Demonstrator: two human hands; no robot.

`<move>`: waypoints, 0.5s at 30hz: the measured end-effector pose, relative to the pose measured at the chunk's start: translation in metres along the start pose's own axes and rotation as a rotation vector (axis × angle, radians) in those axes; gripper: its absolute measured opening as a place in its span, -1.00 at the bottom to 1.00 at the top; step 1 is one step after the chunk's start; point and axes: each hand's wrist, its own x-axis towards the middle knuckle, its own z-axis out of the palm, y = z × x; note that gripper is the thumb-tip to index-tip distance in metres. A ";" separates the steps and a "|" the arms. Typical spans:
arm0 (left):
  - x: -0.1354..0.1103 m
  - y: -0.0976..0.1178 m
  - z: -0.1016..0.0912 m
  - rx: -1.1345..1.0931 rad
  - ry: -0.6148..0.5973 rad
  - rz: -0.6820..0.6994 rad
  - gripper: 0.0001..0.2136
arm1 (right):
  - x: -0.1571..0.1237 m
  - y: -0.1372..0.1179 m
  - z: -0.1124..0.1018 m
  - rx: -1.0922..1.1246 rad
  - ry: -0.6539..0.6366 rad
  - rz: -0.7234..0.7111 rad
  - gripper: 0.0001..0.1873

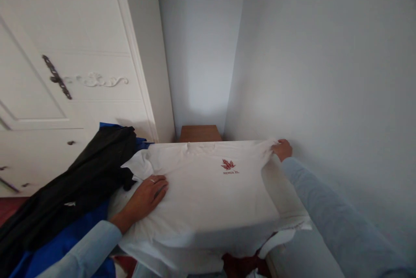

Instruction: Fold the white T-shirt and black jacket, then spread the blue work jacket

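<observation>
A white T-shirt (208, 200) with a red maple leaf print lies spread over a white surface, its neckline at the far edge and its hem hanging over the near edge. My left hand (147, 198) rests on the shirt's left side, palm down with fingers stretched out, a ring on one finger. At the far right corner, my right hand (282, 149) pinches the end of the shirt's sleeve. The left sleeve lies folded near some black clothing.
Black clothing (87, 174) and blue fabric (71, 234) are heaped at the left. A white wardrobe (81, 31) with dark handles stands behind them. A grey wall (325, 74) borders the right side. Beyond the far edge sits a brown wooden piece (200, 133).
</observation>
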 end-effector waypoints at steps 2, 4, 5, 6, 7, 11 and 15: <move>0.000 0.000 0.000 0.007 0.006 0.004 -0.66 | -0.006 -0.009 0.000 0.129 0.052 0.044 -0.45; -0.001 0.000 0.001 0.007 0.010 0.007 -0.67 | -0.016 -0.018 0.002 0.260 -0.010 -0.038 -0.44; -0.001 -0.001 0.001 0.004 0.011 0.007 -0.68 | -0.022 -0.020 0.002 0.380 -0.072 -0.102 -0.45; -0.001 -0.001 0.001 0.001 0.013 0.006 -0.69 | -0.027 -0.020 0.001 0.539 -0.130 -0.155 -0.45; -0.001 0.000 0.001 -0.002 0.015 0.005 -0.69 | -0.031 -0.018 0.000 0.721 -0.160 -0.180 -0.44; -0.001 0.002 0.000 -0.003 0.017 0.001 -0.69 | -0.041 0.003 -0.009 1.134 -0.069 -0.054 -0.43; -0.001 0.003 0.001 -0.008 0.013 -0.019 -0.71 | -0.054 0.013 -0.007 0.890 -0.337 -0.151 -0.42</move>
